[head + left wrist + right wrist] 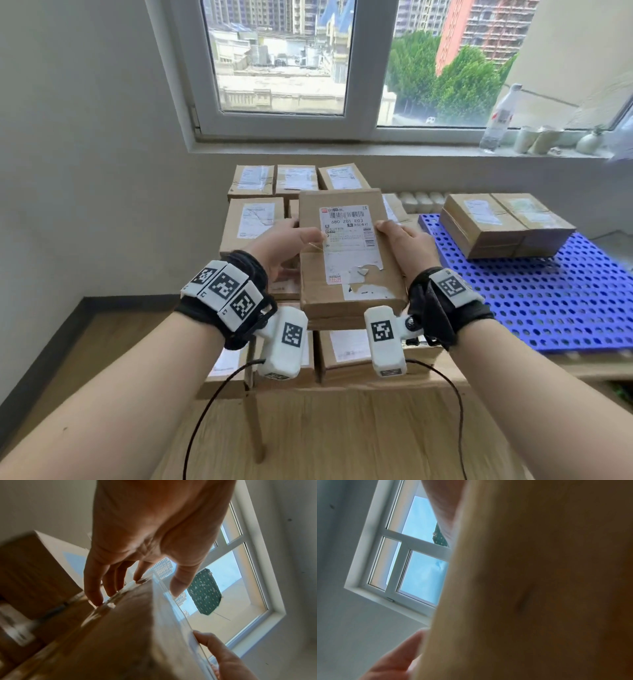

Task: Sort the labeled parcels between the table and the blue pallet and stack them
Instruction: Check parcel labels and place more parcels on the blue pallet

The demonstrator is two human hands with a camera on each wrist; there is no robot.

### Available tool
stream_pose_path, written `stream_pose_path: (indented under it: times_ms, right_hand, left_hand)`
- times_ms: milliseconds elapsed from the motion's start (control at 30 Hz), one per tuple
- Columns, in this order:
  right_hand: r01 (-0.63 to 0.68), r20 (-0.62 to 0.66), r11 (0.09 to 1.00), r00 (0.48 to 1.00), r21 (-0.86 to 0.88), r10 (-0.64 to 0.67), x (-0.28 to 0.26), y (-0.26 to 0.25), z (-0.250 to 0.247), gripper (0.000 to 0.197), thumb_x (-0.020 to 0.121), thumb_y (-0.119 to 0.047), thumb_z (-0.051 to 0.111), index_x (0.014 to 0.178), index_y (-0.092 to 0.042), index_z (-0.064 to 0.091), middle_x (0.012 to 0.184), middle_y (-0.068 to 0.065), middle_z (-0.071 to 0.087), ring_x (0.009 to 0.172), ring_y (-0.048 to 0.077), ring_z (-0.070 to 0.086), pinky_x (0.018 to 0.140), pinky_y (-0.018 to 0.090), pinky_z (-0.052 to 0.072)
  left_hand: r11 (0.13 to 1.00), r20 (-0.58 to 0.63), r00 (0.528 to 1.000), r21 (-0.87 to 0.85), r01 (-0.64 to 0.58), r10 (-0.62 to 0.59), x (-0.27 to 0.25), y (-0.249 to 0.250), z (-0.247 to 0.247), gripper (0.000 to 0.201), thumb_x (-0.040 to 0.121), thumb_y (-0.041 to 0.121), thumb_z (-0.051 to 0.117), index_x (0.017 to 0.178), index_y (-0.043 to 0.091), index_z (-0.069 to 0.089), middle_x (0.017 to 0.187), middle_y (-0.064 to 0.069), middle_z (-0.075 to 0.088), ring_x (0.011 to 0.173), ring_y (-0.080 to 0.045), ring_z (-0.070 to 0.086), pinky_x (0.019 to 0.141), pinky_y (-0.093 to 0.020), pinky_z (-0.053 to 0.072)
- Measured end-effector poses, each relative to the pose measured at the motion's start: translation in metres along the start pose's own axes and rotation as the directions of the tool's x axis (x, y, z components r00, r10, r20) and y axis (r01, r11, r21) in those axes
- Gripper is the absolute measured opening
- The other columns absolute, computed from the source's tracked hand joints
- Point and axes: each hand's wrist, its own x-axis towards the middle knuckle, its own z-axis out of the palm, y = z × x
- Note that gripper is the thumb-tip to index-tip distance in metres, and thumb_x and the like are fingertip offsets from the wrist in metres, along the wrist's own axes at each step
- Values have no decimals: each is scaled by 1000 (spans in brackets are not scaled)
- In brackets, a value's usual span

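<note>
On my screen, left to right: my left hand (281, 246) grips the left edge of a labeled cardboard parcel (346, 250), thumb on top. The parcel is held in the air, label up, above rows of parcels (255, 219) lying on the wooden table (342, 428). My right hand (407, 246) clasps its right edge. Farther right, the blue pallet (548, 301) carries two parcels (503, 222) side by side, touching.
</note>
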Motion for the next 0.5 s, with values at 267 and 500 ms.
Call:
stream_pose_path:
  times_ms: [267,500]
  right_hand:
    - [28,-92,997,996,68,-22,42,25,-106,28,72,-47,67,83,-22,70,85,-5,72,87,17,67,88,40,54]
    - [14,-147,995,989,102,2,78,62,-227,27,82,-40,63,95,-17,69,91,0,69,85,16,64,72,28,48]
  left_hand:
    - [999,40,998,2,-43,43,21,45,116,36,93,19,57,128,12,52,125,-5,62,112,-23,56,91,-39,42]
    - [1000,114,993,20,-23,20,37,79,247,18,94,14,55,111,18,56,108,-3,65,101,-22,59,87,-39,47]
